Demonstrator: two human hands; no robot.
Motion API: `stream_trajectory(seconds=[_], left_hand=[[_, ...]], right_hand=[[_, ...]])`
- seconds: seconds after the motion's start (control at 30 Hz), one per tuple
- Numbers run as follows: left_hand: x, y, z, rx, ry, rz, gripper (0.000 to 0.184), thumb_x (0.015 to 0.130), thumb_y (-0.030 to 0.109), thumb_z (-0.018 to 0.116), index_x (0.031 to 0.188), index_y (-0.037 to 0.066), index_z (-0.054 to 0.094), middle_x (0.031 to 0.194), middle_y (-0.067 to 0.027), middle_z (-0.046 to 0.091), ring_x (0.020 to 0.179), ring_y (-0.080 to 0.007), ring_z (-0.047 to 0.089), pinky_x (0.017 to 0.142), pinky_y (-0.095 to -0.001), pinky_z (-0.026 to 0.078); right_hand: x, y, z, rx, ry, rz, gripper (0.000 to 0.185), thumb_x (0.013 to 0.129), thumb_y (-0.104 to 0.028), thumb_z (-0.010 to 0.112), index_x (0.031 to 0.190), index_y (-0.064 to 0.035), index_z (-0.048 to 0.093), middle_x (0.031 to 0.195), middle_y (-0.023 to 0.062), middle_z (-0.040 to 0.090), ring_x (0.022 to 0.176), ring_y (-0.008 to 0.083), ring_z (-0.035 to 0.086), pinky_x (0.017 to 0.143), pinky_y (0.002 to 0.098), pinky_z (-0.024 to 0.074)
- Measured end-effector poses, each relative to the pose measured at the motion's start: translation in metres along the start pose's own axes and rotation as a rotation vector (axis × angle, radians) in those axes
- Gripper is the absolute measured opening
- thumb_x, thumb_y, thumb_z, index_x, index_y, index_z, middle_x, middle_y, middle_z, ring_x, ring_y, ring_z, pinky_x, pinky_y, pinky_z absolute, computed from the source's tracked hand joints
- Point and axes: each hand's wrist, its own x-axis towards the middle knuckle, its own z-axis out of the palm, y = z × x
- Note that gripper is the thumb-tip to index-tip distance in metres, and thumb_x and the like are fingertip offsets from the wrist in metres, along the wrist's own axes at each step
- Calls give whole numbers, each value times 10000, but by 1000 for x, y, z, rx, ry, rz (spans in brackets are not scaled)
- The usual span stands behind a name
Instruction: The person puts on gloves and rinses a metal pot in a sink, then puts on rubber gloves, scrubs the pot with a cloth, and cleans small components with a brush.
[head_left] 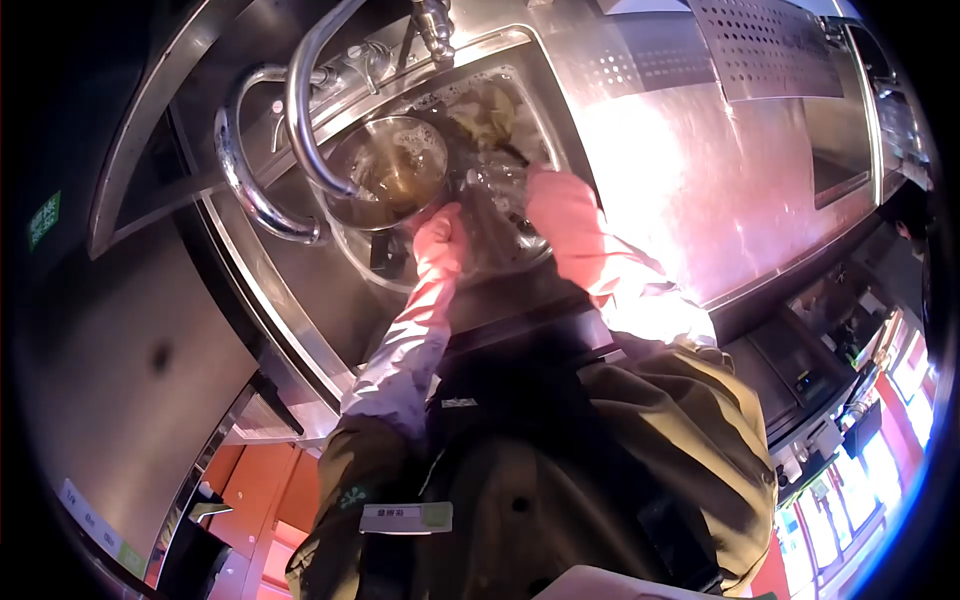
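A round metal pot (372, 224) with cloudy brown liquid and foam inside sits in the left part of the sink. My left hand (438, 242), in a pink glove, is closed at the pot's near right rim. My right hand (560, 205), also in pink, is at the sink's right side, its fingers curled and partly hidden. A thin dark piece shows just beyond its fingertips, beside a yellow-green, crumpled thing (490, 118) in the foamy water; whether the hand grips it is unclear. Clear, shiny shapes lie in the water between my hands.
A curved steel faucet (300, 110) arches over the pot, and a second bent pipe (232, 170) stands to its left. The sink (553, 85) is set in a steel counter (650, 180) with strong glare. A perforated metal panel (765, 45) is at the upper right.
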Motion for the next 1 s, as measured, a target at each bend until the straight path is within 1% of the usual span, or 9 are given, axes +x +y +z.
stream_trajectory(seconds=[0.17,0.27,0.3,0.53,0.73,0.77,0.87,0.9,1.0], left_hand=[[3,12,19,188,128,-51,178,827,163,567,917,26,636,867,-137,652,767,-277,625,701,-323,487],[0,-36,77,417,-3,-129,295,778,294,621,910,31,592,848,-148,633,765,-317,625,681,-364,499],[-3,-23,89,307,46,-434,395,702,365,666,918,52,559,880,-150,632,787,-277,641,632,-373,510],[28,34,112,524,266,-494,322,624,322,715,790,80,583,770,-110,648,699,-234,651,605,-359,515],[35,-16,134,396,392,-217,194,518,232,723,528,127,560,488,-7,572,484,-208,602,549,-326,499],[40,-26,126,-29,592,525,186,404,175,662,577,125,611,539,-23,582,506,-207,584,519,-317,469],[48,-39,100,-27,363,1005,143,407,124,626,549,107,634,593,-24,603,601,-222,605,524,-315,467],[45,-48,95,-29,357,1004,143,407,124,626,549,107,634,593,-24,603,601,-222,605,524,-315,467],[35,-98,92,179,250,931,97,516,103,621,613,96,623,649,-40,596,644,-226,598,565,-323,478]], right_hand=[[11,2,10,119,-59,65,158,902,-162,425,828,-41,496,651,160,559,579,272,527,496,337,406],[16,3,9,226,-69,102,142,896,-157,445,892,-32,512,686,176,574,618,294,548,527,348,424],[16,4,5,260,-56,108,144,894,-156,452,914,-29,517,698,181,580,631,302,555,537,352,430],[-51,2,-55,421,10,132,235,881,-146,499,1064,-8,554,778,217,616,722,356,605,609,377,473],[-85,-9,-95,561,-149,392,330,880,-157,518,1177,-18,548,859,275,605,842,449,573,709,446,476],[-85,-10,-103,451,-93,360,323,879,-121,517,1182,-12,546,772,231,622,723,368,624,653,388,489],[-89,5,-95,609,1,370,329,868,-50,511,1192,0,536,679,158,602,611,225,607,587,311,478],[-93,10,-95,667,32,353,346,852,16,503,1197,17,531,682,101,586,568,127,539,544,251,449],[-109,25,-84,977,163,166,383,832,67,474,1211,27,518,720,87,588,574,138,537,535,255,449]])
